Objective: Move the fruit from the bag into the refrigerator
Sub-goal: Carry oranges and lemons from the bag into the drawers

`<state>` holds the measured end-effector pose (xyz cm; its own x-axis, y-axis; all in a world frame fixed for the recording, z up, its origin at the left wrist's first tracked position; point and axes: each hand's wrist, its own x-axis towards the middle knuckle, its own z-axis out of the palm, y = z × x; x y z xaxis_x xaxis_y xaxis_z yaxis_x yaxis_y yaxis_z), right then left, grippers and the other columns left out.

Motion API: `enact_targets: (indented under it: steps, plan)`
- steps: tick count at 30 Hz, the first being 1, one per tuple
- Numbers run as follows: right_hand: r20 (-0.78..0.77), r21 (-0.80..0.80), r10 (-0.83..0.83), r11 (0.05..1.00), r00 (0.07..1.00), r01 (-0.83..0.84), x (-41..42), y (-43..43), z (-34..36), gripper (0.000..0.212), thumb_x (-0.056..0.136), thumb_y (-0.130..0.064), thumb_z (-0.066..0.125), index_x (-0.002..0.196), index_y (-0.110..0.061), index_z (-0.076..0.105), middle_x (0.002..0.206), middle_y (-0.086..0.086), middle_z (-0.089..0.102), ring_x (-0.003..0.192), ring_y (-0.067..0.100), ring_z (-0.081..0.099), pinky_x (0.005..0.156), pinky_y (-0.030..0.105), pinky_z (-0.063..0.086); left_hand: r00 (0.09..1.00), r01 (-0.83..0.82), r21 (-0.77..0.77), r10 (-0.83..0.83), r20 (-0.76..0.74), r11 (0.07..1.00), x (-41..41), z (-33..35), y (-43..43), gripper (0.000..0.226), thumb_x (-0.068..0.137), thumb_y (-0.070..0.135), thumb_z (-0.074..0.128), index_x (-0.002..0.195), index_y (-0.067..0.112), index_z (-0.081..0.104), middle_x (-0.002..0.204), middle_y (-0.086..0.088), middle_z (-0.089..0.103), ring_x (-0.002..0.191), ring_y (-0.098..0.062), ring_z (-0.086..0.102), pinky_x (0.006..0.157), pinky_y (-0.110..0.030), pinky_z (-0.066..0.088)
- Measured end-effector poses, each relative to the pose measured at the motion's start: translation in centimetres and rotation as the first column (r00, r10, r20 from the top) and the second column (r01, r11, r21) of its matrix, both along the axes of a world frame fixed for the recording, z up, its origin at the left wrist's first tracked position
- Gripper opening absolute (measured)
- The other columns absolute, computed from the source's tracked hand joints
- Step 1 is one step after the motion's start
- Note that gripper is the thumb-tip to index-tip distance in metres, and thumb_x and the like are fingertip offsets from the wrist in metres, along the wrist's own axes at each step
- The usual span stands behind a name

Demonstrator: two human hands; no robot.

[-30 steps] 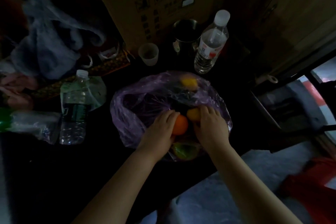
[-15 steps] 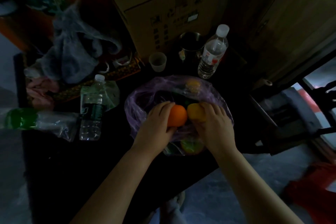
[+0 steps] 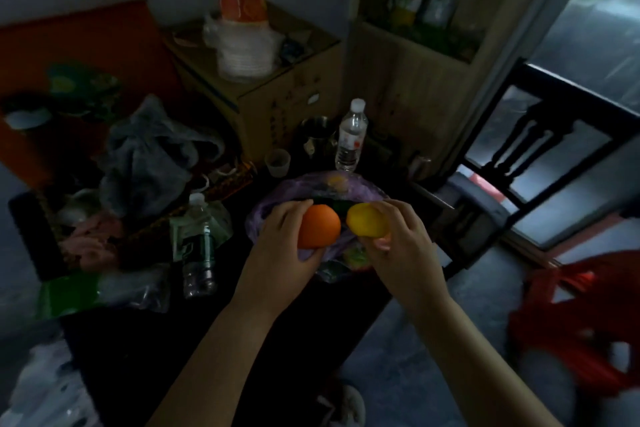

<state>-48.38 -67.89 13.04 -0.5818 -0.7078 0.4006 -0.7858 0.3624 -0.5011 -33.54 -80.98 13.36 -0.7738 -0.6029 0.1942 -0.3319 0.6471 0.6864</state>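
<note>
We are gripping an orange (image 3: 319, 226) in our left hand (image 3: 280, 246) and a yellow fruit (image 3: 367, 225) in our right hand (image 3: 403, 248), just above the purple bag (image 3: 273, 210). More fruit (image 3: 353, 258) is lying in it below our hands, and no refrigerator is showing, so we are judging that most of the task is remaining.

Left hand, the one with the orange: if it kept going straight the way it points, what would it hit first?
Probably the purple bag, at its far edge just ahead. If the left hand with its orange clears that, it would meet the metal mug beyond. Depth is unclear.
</note>
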Motion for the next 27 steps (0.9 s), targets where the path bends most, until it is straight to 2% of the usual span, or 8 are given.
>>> enact_targets:
  steps: [4, 9, 12, 16, 19, 22, 25, 27]
  plan:
    - [-0.014, -0.080, -0.088, 0.993, 0.996, 0.087, 6.2, 2.8, 3.0, 0.047, 0.080, -0.024, 0.074, 0.121, -0.013, 0.055, 0.124, 0.001, 0.053, 0.107, 0.026, 0.056, 0.085, 0.035, 0.049, 0.992, 0.095, -0.039, -0.098, -0.082, 0.995, 4.6, 2.7, 1.0, 0.070, 0.083, 0.036, 0.068, 0.141, 0.033, 0.030, 0.141, 0.013, 0.028, 0.125, -0.011, 0.035, 0.088, -0.025, 0.039]
    - [-0.040, -0.177, -0.202, 0.965, 0.979, 0.192, 13.5, 6.0, 6.5, 0.048, 0.078, -0.023, 0.074, 0.122, -0.018, 0.054, 0.123, -0.002, 0.052, 0.109, 0.022, 0.055, 0.081, 0.038, 0.052, 0.966, 0.195, -0.096, -0.208, -0.153, 0.976, 9.4, 6.8, 2.8, 0.069, 0.083, 0.043, 0.064, 0.142, 0.035, 0.029, 0.140, 0.015, 0.028, 0.115, 0.004, 0.030, 0.087, -0.017, 0.032]
    - [-0.071, -0.237, -0.286, 0.936, 0.956, 0.262, 16.6, 8.3, 8.5, 0.051, 0.076, -0.022, 0.076, 0.122, -0.020, 0.053, 0.125, -0.005, 0.050, 0.111, 0.019, 0.054, 0.078, 0.037, 0.053, 0.942, 0.249, -0.124, -0.270, -0.201, 0.961, 11.0, 8.8, 4.5, 0.070, 0.080, 0.049, 0.061, 0.141, 0.038, 0.029, 0.140, 0.016, 0.028, 0.121, -0.004, 0.034, 0.088, -0.024, 0.035]
    - [-0.107, -0.259, -0.411, 0.891, 0.905, 0.373, 20.2, 12.3, 10.9, 0.053, 0.077, -0.020, 0.077, 0.124, -0.022, 0.052, 0.126, -0.006, 0.051, 0.112, 0.008, 0.048, 0.085, 0.015, 0.040, 0.879, 0.364, -0.116, -0.382, -0.286, 0.924, 12.2, 10.9, 7.8, 0.067, 0.079, 0.041, 0.066, 0.138, 0.036, 0.033, 0.131, 0.021, 0.030, 0.123, -0.008, 0.038, 0.093, -0.033, 0.046]
    - [-0.094, -0.254, -0.516, 0.839, 0.851, 0.481, 22.4, 15.9, 12.2, 0.054, 0.078, -0.024, 0.075, 0.126, -0.026, 0.050, 0.127, -0.009, 0.049, 0.110, 0.005, 0.048, 0.083, 0.009, 0.036, 0.818, 0.446, -0.140, -0.467, -0.336, 0.884, 12.4, 12.4, 10.8, 0.067, 0.077, 0.038, 0.067, 0.137, 0.031, 0.038, 0.128, 0.021, 0.032, 0.122, -0.008, 0.040, 0.093, -0.040, 0.048]
    - [-0.116, -0.260, -0.615, 0.777, 0.780, 0.574, 24.4, 20.1, 13.4, 0.055, 0.079, -0.025, 0.074, 0.128, -0.028, 0.048, 0.130, -0.010, 0.046, 0.113, 0.009, 0.048, 0.083, 0.020, 0.044, 0.747, 0.516, -0.192, -0.548, -0.375, 0.835, 12.1, 13.5, 14.3, 0.067, 0.076, 0.029, 0.074, 0.135, 0.025, 0.042, 0.131, 0.013, 0.038, 0.118, -0.006, 0.041, 0.092, -0.035, 0.047]
    - [-0.126, -0.250, -0.689, 0.718, 0.714, 0.649, 26.5, 24.2, 14.7, 0.054, 0.081, -0.030, 0.068, 0.130, -0.029, 0.046, 0.135, -0.009, 0.043, 0.112, 0.004, 0.042, 0.080, 0.014, 0.037, 0.690, 0.590, -0.218, -0.626, -0.363, 0.778, 12.2, 14.4, 18.1, 0.070, 0.076, 0.032, 0.074, 0.136, 0.029, 0.039, 0.134, 0.015, 0.035, 0.118, -0.002, 0.037, 0.089, -0.019, 0.037]
    - [-0.146, -0.253, -0.728, 0.682, 0.670, 0.686, 27.8, 26.8, 15.3, 0.055, 0.080, -0.030, 0.068, 0.130, -0.026, 0.046, 0.136, -0.007, 0.043, 0.112, 0.007, 0.045, 0.081, 0.017, 0.039, 0.638, 0.648, -0.216, -0.675, -0.370, 0.730, 12.2, 14.9, 20.8, 0.071, 0.076, 0.031, 0.074, 0.137, 0.029, 0.038, 0.133, 0.016, 0.033, 0.118, 0.000, 0.035, 0.090, -0.020, 0.038]
